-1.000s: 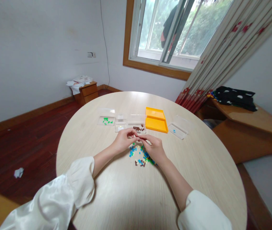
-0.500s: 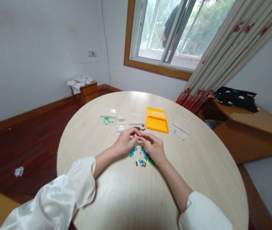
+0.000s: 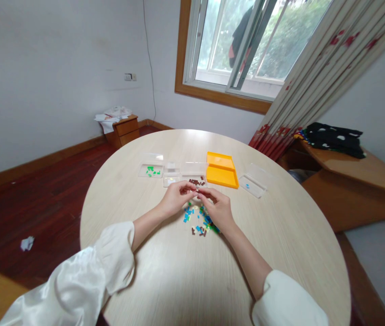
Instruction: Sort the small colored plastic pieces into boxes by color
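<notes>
My left hand (image 3: 175,198) and my right hand (image 3: 217,209) meet at their fingertips over the middle of the table. Thumbs and forefingers pinch together; what they hold is too small and hidden to name. Just below them lies a loose pile of small building bricks. It has blue bricks (image 3: 187,215), brown bricks (image 3: 193,231) and some green and pale ones, partly covered by my right hand. Directly behind my fingers, more brown bricks (image 3: 197,180) lie in a clear plastic box (image 3: 192,168), its near side hidden.
An open orange case (image 3: 222,176) stands behind my right hand. To its right is a clear box (image 3: 258,193) with a blue piece. On the left are a small clear box (image 3: 170,183) and a clear box (image 3: 141,174) of green bricks (image 3: 151,170). The round table (image 3: 138,280) carries everything.
My hands stay together at nearly the same spot, their fingers shifted only slightly. The bricks and boxes have not visibly moved.
</notes>
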Action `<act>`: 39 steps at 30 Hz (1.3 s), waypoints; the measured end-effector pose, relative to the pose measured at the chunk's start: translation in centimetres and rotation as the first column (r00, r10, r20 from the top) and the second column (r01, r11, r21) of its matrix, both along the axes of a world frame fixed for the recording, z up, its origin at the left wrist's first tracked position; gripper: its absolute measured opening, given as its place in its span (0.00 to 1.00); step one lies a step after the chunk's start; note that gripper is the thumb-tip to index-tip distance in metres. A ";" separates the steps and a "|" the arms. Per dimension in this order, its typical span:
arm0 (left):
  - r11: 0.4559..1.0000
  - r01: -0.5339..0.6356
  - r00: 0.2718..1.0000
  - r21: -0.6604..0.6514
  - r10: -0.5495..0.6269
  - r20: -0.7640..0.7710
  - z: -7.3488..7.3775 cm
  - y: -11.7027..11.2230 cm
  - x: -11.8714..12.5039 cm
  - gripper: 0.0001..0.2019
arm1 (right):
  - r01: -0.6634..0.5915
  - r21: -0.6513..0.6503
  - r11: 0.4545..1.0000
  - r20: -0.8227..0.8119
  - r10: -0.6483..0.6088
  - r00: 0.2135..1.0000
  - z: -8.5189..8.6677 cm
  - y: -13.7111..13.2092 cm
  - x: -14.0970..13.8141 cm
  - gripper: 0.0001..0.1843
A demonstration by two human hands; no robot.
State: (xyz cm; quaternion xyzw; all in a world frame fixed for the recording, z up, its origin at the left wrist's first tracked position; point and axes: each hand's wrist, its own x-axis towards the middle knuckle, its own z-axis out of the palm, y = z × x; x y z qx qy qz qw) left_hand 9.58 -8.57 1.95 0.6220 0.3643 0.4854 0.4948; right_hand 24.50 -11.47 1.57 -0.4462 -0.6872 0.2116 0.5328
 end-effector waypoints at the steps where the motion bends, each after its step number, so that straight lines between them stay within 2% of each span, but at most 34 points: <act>1: 1.000 0.000 1.000 -0.004 0.000 0.004 -0.1 0.0 0.0 0.06 | 0.000 -0.003 1.000 -0.001 0.000 1.000 0.0 0.0 0.0 0.08; 15: 0.998 0.061 0.998 -0.031 -0.061 0.016 0.1 0.2 -0.3 0.04 | 0.016 0.014 1.000 -0.012 -0.015 1.000 0.1 0.0 0.1 0.06; 24: 0.988 0.131 0.990 -0.080 -0.126 0.061 -0.1 0.4 -0.6 0.08 | 0.019 0.013 1.000 -0.004 -0.019 1.000 0.2 0.1 0.3 0.04; 39: 0.982 0.135 0.988 -0.132 -0.124 0.088 0.0 0.4 -0.5 0.05 | 0.018 0.057 0.998 0.055 -0.021 0.998 0.3 -0.1 0.2 0.05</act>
